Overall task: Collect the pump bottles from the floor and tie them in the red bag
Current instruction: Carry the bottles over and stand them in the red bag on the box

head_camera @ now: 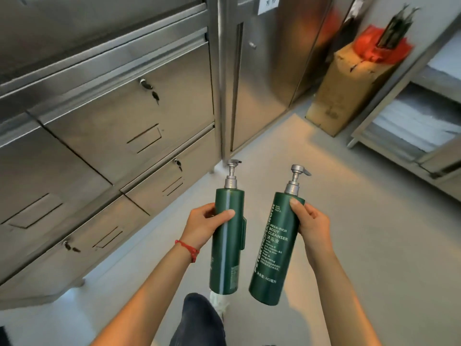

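Observation:
Two tall dark green pump bottles with grey pump heads are held upright above the floor. My left hand (pixel 204 224) grips the left pump bottle (pixel 227 255) around its upper body; its label faces away. My right hand (pixel 310 226) grips the right pump bottle (pixel 272 248), whose white "body cleanser" text faces me. The two bottles are side by side, a small gap apart. A red bag (pixel 381 47) lies crumpled on top of a cardboard box (pixel 349 83) at the far right, blurred, with dark stick-like items poking out.
Stainless steel lockers (pixel 112 126) with keys in their locks line the left side. A steel cabinet door (pixel 269 71) stands ahead. A metal shelf rack (pixel 424 116) with white folded items is at the right. Grey floor (pixel 374 245) lies beneath; my leg (pixel 199 323) shows at the bottom.

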Motion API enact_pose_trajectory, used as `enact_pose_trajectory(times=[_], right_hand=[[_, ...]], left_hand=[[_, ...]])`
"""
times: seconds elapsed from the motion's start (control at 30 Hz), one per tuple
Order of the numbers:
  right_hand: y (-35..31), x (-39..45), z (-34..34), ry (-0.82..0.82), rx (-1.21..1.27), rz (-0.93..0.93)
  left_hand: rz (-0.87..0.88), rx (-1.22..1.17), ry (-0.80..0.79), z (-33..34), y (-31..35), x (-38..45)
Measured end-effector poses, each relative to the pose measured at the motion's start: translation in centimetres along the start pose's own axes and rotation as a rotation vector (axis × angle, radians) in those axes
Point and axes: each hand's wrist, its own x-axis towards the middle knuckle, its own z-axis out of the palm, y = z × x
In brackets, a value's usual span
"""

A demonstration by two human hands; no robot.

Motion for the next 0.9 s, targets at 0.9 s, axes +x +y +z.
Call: enact_pose_trajectory(times=[0.9], right_hand=[[-17.6, 37.0, -17.4, 0.362, 0.098, -0.143]], left_hand=[[0.16, 0.116, -0.281, 28.1, 23.8, 35.7]])
